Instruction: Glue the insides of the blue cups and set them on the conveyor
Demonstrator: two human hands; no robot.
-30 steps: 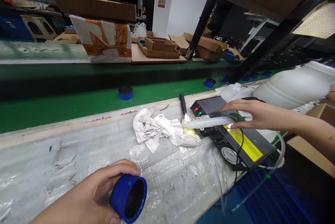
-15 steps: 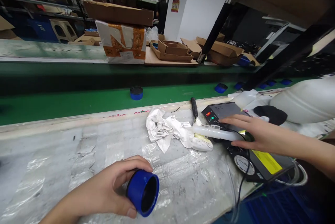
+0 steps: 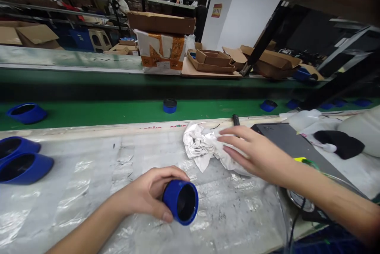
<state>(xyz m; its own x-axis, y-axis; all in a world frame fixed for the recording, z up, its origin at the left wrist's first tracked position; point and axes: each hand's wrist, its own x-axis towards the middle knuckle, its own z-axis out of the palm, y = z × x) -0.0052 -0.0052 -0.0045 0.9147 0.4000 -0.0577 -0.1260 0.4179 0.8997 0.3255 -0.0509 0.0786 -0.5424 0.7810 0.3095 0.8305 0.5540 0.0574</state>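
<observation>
My left hand (image 3: 148, 194) is closed round a short blue cylinder (image 3: 175, 203) with a dark hollow inside, its opening tilted toward the right. My right hand (image 3: 252, 149) reaches in from the right with its fingers stretched out, holding nothing that I can see. It hovers at a crumpled white cloth or tissue (image 3: 196, 143); whether the fingertips touch it I cannot tell. Behind the fingers shows the end of a black handle (image 3: 235, 119). The white tube by the cloth is hidden by my right hand. Beside that hand lies a dark grey box device (image 3: 276, 133) with a gauge (image 3: 299, 200).
Several blue rings (image 3: 22, 169) stand at the left. A green belt (image 3: 127, 111) runs along the back, carrying more blue pieces (image 3: 170, 106). Cardboard boxes (image 3: 215, 58) sit beyond it. A black post (image 3: 268, 28) rises at the right, near a white container (image 3: 360, 131).
My right hand has moved left from the grey device to the white cloth. The view has swung left, bringing blue rings into sight. My left hand still holds the blue cylinder.
</observation>
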